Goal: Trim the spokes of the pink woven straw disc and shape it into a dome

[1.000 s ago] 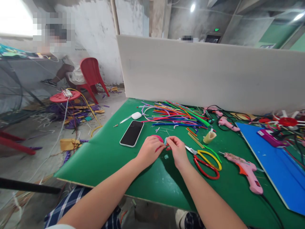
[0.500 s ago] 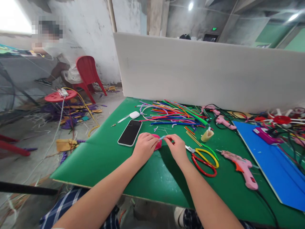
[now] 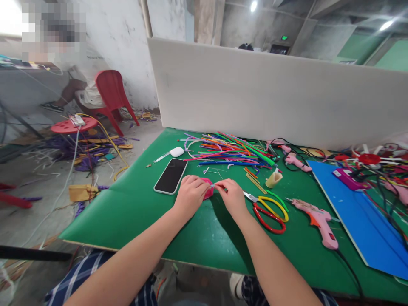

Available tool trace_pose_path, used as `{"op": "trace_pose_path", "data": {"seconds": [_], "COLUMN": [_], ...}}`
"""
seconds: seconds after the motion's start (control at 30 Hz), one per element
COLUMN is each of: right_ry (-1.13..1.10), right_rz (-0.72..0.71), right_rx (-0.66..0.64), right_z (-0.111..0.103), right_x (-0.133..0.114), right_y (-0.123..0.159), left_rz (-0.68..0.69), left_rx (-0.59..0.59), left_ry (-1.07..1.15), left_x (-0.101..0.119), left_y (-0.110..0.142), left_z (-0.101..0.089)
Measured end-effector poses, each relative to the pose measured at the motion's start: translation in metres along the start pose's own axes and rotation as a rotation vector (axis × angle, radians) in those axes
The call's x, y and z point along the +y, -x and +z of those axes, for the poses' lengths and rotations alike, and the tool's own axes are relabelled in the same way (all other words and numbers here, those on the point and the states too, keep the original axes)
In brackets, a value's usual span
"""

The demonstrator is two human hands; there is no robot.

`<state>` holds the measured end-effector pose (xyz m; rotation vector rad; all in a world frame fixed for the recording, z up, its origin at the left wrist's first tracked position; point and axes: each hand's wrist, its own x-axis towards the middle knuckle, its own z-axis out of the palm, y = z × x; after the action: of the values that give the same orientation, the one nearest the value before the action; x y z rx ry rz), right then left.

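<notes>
Over the green table [image 3: 134, 216], my left hand [image 3: 190, 194] and my right hand [image 3: 232, 196] meet with their fingers pinched. A short light blue piece, like a bit of pipe cleaner [image 3: 212, 185], spans their fingertips, mostly covered. Beside and partly behind my left fingers is a bright pink object [image 3: 208, 194]; its shape is hidden, and whether those fingers also grip it I cannot tell. Scissors [image 3: 270, 212] with one yellow and one red handle lie right of my right hand. A phone [image 3: 171, 176] with a dark screen lies left of my left hand.
Colourful pipe cleaners [image 3: 229, 151] are heaped at the back, before a white partition [image 3: 255, 93]. To the right are a pink glue gun [image 3: 318, 219] with a cord, a small beige holder [image 3: 274, 179] and a blue board [image 3: 344, 212]. A person sits on a red chair [image 3: 110, 91].
The view has shifted slightly, so most things appear a little further left. My right fingertips are closer to my left ones, and less of the light blue piece shows between them.
</notes>
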<state>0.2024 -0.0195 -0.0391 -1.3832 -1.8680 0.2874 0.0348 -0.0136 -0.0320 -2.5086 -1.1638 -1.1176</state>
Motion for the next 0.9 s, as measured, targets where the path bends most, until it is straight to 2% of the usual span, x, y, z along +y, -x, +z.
{"op": "trace_pose_path", "data": {"seconds": [0.13,0.27,0.47,0.57,0.67,0.77,0.9], "right_ry": [-0.038,-0.094,-0.061,-0.107,-0.274,-0.545,-0.872], "right_rz": [0.083,0.183,0.159,0.167,0.265,0.425,0.549], "right_rx": [-0.089,-0.122,-0.165,-0.146,-0.084,-0.040,-0.058], "right_z": [-0.0008,-0.0017,0.0000,-0.0015,-0.0028,-0.0008,0.0038], "right_x": [-0.0010,-0.0001,0.0023,0.0008,-0.0015,-0.0043,-0.0063], "right_y": [-0.0008,-0.0021,-0.0023,-0.0024,-0.0025,-0.0021,-0.0019], "left_rz": [0.023,0.049,0.059,0.042,-0.007,-0.024,-0.013], "left_rx": [-0.005,-0.015,0.016,0.020,-0.010,-0.099,-0.153], "left_ry": [-0.010,-0.018,-0.048,-0.044,0.004,0.130,0.207], "left_x": [-0.0002,-0.0003,0.0000,-0.0008,-0.0004,0.0023,0.0029], "left_y": [0.0003,0.0006,0.0008,0.0012,0.0005,-0.0012,-0.0025], "left_z": [-0.0008,-0.0005,-0.0004,0.0001,0.0023,0.0056,0.0079]}}
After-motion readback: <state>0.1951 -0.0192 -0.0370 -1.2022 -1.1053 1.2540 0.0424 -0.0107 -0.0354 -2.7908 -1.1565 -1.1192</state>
